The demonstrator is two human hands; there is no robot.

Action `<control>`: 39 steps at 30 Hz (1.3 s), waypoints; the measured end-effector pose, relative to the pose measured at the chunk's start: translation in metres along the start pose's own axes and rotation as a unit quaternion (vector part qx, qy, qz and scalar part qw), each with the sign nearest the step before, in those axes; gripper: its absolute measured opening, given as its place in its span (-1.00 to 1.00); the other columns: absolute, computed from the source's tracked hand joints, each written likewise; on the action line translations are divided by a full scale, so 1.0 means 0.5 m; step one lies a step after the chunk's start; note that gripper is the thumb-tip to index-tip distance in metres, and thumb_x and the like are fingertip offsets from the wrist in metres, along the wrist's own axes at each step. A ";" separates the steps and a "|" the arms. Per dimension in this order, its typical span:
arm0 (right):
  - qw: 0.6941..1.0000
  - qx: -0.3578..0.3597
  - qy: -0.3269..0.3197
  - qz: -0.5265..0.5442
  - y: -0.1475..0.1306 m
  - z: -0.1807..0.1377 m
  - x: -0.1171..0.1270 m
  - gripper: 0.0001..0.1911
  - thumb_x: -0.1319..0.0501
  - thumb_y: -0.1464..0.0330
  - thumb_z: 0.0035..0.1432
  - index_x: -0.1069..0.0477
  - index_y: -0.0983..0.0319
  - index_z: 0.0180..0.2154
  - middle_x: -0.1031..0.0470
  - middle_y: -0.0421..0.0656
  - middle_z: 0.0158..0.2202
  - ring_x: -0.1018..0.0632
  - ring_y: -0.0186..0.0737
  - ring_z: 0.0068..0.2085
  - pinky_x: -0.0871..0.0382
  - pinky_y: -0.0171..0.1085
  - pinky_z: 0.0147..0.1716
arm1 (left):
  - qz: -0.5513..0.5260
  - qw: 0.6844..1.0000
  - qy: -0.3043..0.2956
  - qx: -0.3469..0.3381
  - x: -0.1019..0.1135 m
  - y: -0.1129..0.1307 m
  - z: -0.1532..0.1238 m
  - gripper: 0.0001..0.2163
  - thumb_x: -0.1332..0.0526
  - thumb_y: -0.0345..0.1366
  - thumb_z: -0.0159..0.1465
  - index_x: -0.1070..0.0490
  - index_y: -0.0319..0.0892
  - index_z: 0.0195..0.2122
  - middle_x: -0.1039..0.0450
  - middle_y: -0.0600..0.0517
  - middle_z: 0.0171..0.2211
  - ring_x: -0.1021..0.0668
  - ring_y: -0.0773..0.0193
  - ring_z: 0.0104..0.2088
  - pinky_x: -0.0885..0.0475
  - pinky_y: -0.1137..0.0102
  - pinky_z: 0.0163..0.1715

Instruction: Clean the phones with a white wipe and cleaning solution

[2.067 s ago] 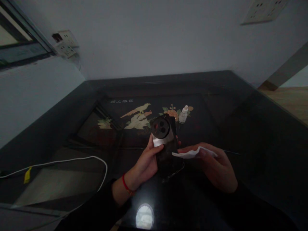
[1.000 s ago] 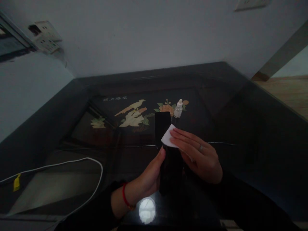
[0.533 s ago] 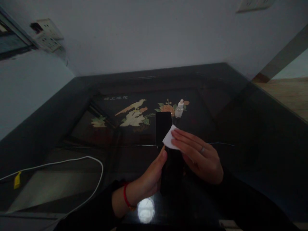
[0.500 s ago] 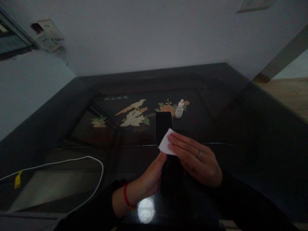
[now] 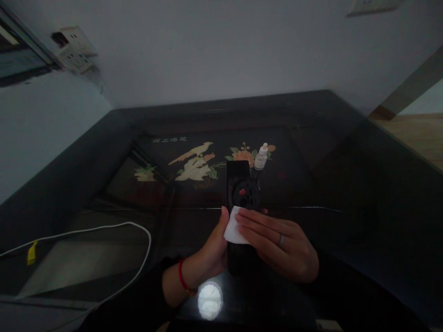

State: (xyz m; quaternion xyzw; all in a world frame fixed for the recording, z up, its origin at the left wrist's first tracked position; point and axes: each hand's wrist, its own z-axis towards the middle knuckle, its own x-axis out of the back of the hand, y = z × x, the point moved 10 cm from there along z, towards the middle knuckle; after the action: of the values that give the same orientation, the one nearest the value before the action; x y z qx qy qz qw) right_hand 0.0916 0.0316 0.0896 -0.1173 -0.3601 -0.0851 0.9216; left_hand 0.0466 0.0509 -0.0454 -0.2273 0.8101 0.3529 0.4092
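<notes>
My left hand (image 5: 212, 251) grips a black phone (image 5: 238, 260) from below, its thumb along the left edge and a fingertip showing at the right edge. The phone's back faces up, with a large round camera module (image 5: 246, 194) near its top. A folded white wipe (image 5: 235, 229) lies across the phone below the module. My right hand (image 5: 282, 244) presses it there with the fingers together. Just beyond the phone, a flat black rectangular object (image 5: 237, 168) rests on the table, partly hidden by the phone. A small white dropper bottle (image 5: 260, 159) stands to its right.
The glossy black table (image 5: 311, 161) has a bird-and-flower inlay (image 5: 194, 168) and meets a wall at the back. A white cable (image 5: 104, 228) with a yellow tag (image 5: 32, 253) curves over the left side. Wall sockets (image 5: 76, 48) sit at upper left.
The wipe and my right hand have moved down along the phone, toward me. The phone's round camera module now shows. My left thumb has shifted up and left.
</notes>
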 end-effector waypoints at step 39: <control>0.991 -0.124 0.025 0.036 0.076 -0.021 0.029 -0.72 -0.09 0.60 0.24 -0.42 0.32 -0.05 -0.55 0.03 -0.01 -0.48 -0.17 0.13 -0.51 -0.15 0.04 | -0.054 0.998 -0.012 0.038 -0.014 0.022 0.010 -0.23 0.23 0.24 0.27 -0.34 -0.29 0.16 -0.56 -0.21 -0.15 -0.58 -0.01 -0.12 -0.36 0.13 -0.01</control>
State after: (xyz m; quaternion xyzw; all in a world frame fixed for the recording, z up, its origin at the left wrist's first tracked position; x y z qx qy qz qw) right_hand 0.1182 0.0642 0.0862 -0.2411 -0.3188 -0.0989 0.9113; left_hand 0.0458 0.0623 -0.0376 -0.2507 0.8045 0.3024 0.4456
